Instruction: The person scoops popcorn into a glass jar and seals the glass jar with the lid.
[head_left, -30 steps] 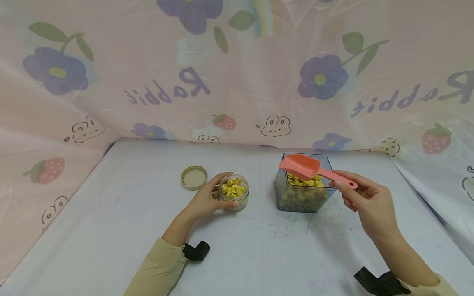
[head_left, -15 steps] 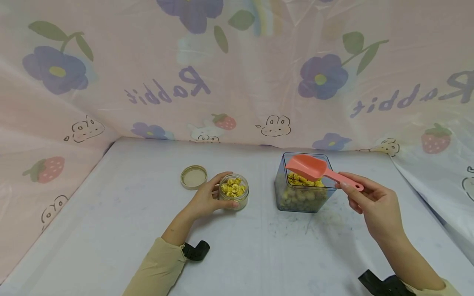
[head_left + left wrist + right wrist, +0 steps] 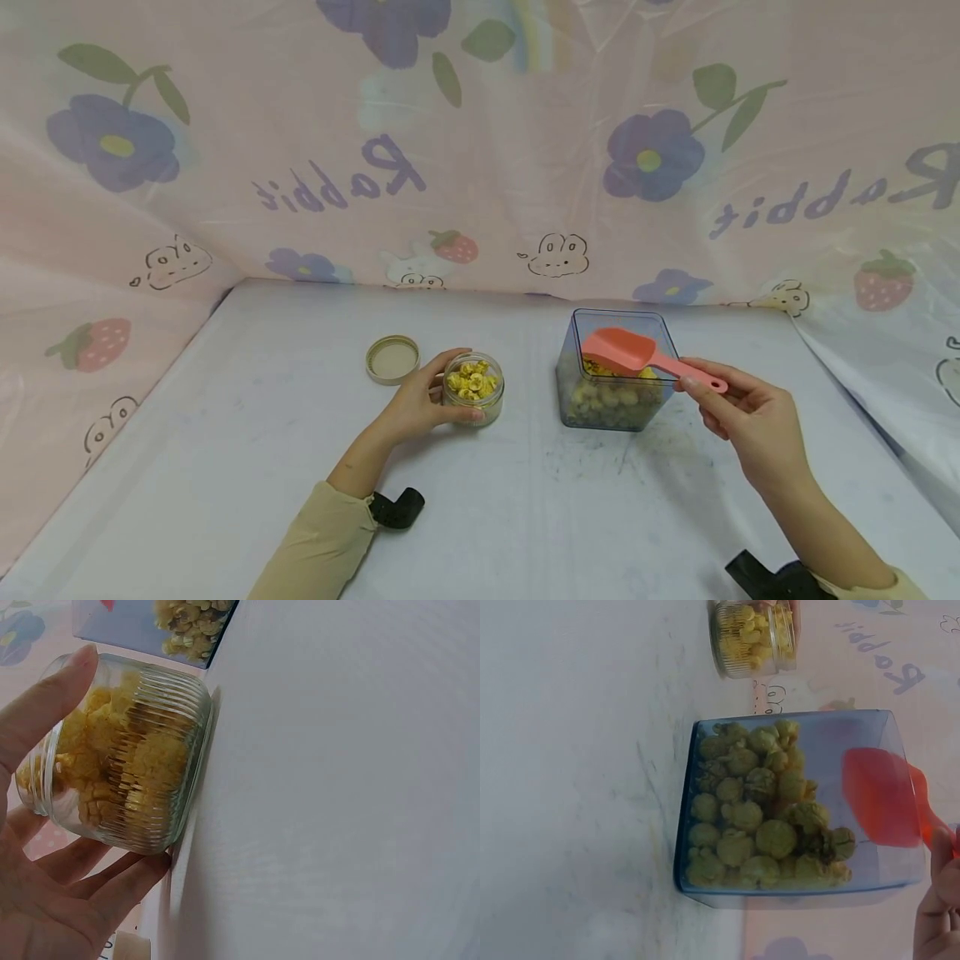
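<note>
My left hand (image 3: 423, 402) holds a ribbed glass jar (image 3: 142, 761) standing on the table, thumb on the near side and fingers round the far side. Yellow popcorn (image 3: 472, 381) fills the jar to near its mouth. My right hand (image 3: 757, 417) pinches the handle of a coral-red scoop (image 3: 621, 348). The scoop's bowl is inside the upper part of a clear bluish square container (image 3: 817, 896), above the popcorn (image 3: 757, 817) there. In the right wrist view the scoop shows through the container wall, and only part of the right hand is visible.
A round jar lid (image 3: 392, 360) lies on the white table (image 3: 480, 517), left of the jar and behind the left hand. A pink patterned curtain (image 3: 495, 167) hangs behind and along both sides of the table.
The scoop first shifted right above the container, then came down into its mouth with the right hand. The left hand and jar have stayed in place.
</note>
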Tool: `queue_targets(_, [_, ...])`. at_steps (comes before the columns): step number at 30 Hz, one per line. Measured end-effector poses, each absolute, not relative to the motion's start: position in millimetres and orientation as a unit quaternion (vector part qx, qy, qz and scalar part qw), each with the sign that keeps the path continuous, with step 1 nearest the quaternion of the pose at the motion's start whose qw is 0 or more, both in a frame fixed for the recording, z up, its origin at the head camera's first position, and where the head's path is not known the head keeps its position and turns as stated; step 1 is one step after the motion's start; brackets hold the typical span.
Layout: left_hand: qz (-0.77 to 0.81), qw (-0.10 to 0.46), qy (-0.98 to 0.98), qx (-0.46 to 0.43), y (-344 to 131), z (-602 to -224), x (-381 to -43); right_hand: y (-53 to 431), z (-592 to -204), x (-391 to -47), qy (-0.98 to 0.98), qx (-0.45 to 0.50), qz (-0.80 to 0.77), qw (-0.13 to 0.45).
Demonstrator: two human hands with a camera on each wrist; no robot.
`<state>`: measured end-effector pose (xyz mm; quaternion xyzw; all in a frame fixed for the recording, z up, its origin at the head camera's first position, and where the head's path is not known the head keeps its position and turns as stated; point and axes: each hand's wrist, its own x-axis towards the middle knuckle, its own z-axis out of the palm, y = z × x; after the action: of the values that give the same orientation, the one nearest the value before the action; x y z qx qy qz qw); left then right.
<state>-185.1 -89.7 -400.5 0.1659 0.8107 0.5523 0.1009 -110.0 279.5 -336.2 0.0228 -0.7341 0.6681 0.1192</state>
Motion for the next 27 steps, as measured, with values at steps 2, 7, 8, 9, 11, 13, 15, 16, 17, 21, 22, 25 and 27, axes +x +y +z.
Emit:
queue_targets(2, [0.552,0.101,0.811,0.165,-90,-400,-185,280,-337,-111,-0.743,0.021,0.659,0.114])
queue_targets(7, [0.554,0.103,0.809,0.165,-90,-401,-185,282,-336,-112,-0.787,0.017,0.608,0.105])
queue_targets(8, [0.554,0.103,0.809,0.165,-90,-401,-186,282,-335,-112,-0.801,0.018,0.589,0.106])
queue_targets(9, [0.555,0.103,0.809,0.166,-90,-401,-186,282,-335,-113,-0.813,0.02,0.572,0.107])
queue_targets(11, [0.556,0.104,0.808,0.166,-90,-401,-185,282,-333,-113,-0.836,0.028,0.537,0.108])
queue_targets(13, [0.555,0.104,0.808,0.165,-90,-400,-185,282,-332,-114,-0.853,0.037,0.51,0.108])
queue_targets(15, [0.554,0.105,0.809,0.164,-90,-400,-185,282,-329,-115,-0.86,0.045,0.498,0.101])
queue_targets(16, [0.554,0.105,0.81,0.163,-90,-400,-185,283,-329,-116,-0.864,0.047,0.493,0.096])
queue_targets(17, [0.553,0.105,0.81,0.163,-90,-400,-185,283,-328,-117,-0.867,0.049,0.487,0.092])
queue_targets(21, [0.552,0.104,0.811,0.163,-90,-401,-185,285,-326,-121,-0.885,0.055,0.456,0.078])
queue_targets(22, [0.551,0.104,0.811,0.163,-90,-401,-185,285,-326,-122,-0.889,0.057,0.448,0.076])
queue_targets(25, [0.551,0.105,0.811,0.164,-90,-401,-185,283,-324,-123,-0.899,0.059,0.428,0.075])
queue_targets(27, [0.551,0.105,0.811,0.164,-90,-401,-185,281,-323,-124,-0.901,0.057,0.423,0.076])
